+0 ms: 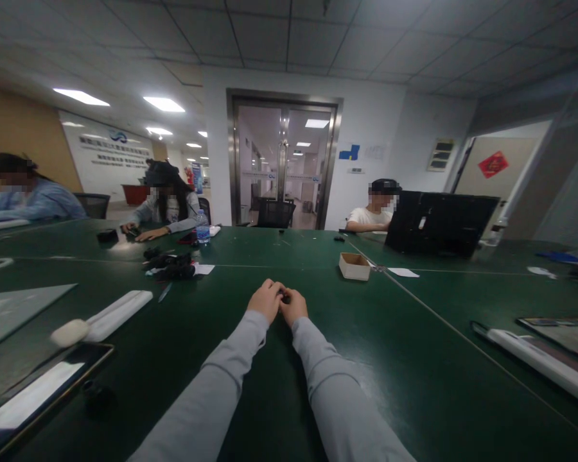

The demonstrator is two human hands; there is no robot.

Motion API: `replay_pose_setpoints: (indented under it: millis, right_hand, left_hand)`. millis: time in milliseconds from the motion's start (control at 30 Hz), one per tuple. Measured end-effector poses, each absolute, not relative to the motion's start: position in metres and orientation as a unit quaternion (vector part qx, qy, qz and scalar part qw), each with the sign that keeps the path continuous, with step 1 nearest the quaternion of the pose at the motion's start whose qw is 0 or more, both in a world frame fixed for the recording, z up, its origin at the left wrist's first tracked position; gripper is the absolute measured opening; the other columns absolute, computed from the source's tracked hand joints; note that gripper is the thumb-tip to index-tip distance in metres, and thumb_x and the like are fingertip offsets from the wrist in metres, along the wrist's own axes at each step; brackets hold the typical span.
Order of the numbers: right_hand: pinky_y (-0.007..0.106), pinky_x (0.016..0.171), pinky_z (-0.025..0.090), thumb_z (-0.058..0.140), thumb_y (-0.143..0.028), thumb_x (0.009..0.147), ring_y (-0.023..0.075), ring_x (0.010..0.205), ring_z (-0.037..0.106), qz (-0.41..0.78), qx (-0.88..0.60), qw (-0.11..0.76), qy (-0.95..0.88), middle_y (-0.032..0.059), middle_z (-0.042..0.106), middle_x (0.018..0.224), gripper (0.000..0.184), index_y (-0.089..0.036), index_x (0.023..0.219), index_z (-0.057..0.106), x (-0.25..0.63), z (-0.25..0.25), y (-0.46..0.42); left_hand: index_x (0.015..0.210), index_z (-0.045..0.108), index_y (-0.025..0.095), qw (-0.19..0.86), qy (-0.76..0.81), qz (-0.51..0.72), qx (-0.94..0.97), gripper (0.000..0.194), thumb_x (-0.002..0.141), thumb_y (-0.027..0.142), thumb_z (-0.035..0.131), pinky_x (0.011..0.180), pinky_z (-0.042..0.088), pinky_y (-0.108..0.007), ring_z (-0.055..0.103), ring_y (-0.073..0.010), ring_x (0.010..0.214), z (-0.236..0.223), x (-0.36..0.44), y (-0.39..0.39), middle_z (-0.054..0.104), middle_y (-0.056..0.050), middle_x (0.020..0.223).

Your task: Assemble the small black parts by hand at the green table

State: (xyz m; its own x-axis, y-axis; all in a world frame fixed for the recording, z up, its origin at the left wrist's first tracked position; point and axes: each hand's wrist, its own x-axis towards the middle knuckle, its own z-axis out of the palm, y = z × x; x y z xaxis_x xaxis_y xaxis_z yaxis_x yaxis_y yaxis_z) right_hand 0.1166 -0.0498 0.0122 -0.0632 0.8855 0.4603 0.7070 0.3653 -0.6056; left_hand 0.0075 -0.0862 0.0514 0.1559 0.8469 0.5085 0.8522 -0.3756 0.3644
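My left hand [266, 300] and my right hand [294, 305] meet over the green table [250, 410], at the middle of the head view. Both have their fingers curled inward, tips close together. Between the fingertips a small dark object [283, 296] shows in part; its kind is too small and too covered to make out. The fingers of both hands close around it, and most of it is hidden. Grey sleeves reach down to both wrists. To the right, beyond my hands, stands an open cardboard box [354, 268].
Black gear [171, 264] and a water bottle [203, 228] stand at the far left. Nearer lie a white bar [120, 314] and a phone-like device [43, 391]. A monitor [440, 223] and a white strip [544, 362] occupy the right. Several people sit around the table.
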Motion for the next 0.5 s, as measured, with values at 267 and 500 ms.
replay_pose_setpoints:
  millis: [267,500]
  right_hand:
    - [0.023,0.068,0.042,0.058,-0.023,0.063,0.0139,0.07,0.053,0.116,-0.569,0.409,-0.704,0.0048,0.059,0.073,0.015,-0.016,0.075,0.066,0.112,0.01,-0.043]
    - [0.024,0.069,0.046,0.056,-0.018,0.061,0.0128,0.074,0.058,0.255,-0.544,0.46,-0.653,0.0004,0.064,0.078,0.023,-0.019,0.082,0.065,0.107,0.004,-0.034]
  left_hand:
    - [0.079,0.057,0.019,-0.092,-0.598,-0.455,-0.653,0.009,0.074,0.021,0.05,0.072,0.042,-0.024,0.053,-0.0126,0.078,0.019,0.008,-0.057,0.056,-0.003,0.083]
    - [0.076,0.059,0.018,-0.211,-0.581,-0.57,-0.542,0.009,0.069,0.022,0.054,0.067,0.045,-0.022,0.057,-0.0114,0.072,-0.01,-0.006,-0.03,0.062,-0.002,0.076]
